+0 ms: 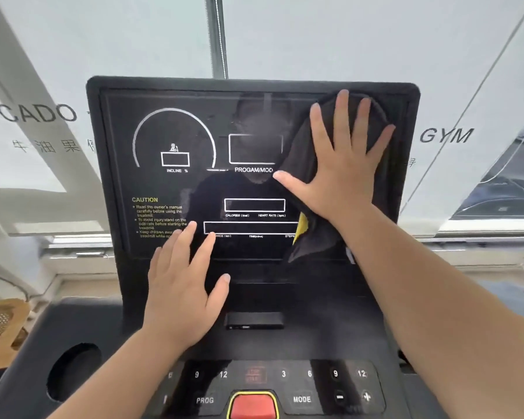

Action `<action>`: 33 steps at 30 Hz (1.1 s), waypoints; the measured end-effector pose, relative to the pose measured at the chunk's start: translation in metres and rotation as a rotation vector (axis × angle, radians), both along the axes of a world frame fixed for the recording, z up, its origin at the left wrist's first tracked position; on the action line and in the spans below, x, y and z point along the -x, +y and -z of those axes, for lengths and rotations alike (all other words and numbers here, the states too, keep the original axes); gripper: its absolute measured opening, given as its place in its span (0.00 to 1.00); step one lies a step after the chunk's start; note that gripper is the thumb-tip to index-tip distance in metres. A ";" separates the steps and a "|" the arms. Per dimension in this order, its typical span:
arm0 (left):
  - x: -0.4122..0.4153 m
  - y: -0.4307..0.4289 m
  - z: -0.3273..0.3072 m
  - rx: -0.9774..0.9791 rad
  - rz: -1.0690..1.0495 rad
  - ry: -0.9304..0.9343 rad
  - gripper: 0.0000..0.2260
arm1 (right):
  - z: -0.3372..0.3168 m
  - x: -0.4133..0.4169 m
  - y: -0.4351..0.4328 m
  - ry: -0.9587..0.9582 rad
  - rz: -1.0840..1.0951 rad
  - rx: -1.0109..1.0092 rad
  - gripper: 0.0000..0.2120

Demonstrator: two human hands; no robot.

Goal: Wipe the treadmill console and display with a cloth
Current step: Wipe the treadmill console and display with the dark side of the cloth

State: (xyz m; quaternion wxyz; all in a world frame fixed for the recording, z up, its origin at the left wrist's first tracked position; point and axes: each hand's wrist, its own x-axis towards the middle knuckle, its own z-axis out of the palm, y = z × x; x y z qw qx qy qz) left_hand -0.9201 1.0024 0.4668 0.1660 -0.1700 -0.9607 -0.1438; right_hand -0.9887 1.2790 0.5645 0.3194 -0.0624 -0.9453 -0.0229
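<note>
The treadmill's black display stands upright in front of me, unlit, with white outlines and a yellow CAUTION text. My right hand presses a dark cloth flat against the display's upper right part, fingers spread and straight. A yellow tag of the cloth hangs below my wrist. My left hand lies flat with straight fingers on the display's lower edge, left of centre. Below lies the console with its button panel.
A red stop button sits at the bottom centre between PROG and MODE keys. A round cup holder is at the console's left. A small black slot sits mid-console. Behind is frosted glass with lettering; a wooden chair stands left.
</note>
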 end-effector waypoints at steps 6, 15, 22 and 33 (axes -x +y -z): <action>0.009 0.039 -0.007 -0.042 -0.011 0.058 0.32 | 0.073 -0.034 -0.022 -0.007 -0.274 -0.192 0.46; 0.017 0.040 0.001 0.042 -0.030 0.121 0.35 | 0.070 -0.047 0.064 0.013 -0.135 -0.223 0.49; 0.017 0.039 -0.002 0.028 -0.043 0.085 0.35 | -0.016 0.007 0.045 0.066 0.057 0.018 0.49; 0.019 0.035 -0.006 0.028 -0.024 0.090 0.34 | 0.084 -0.045 0.026 -0.009 -0.296 -0.315 0.46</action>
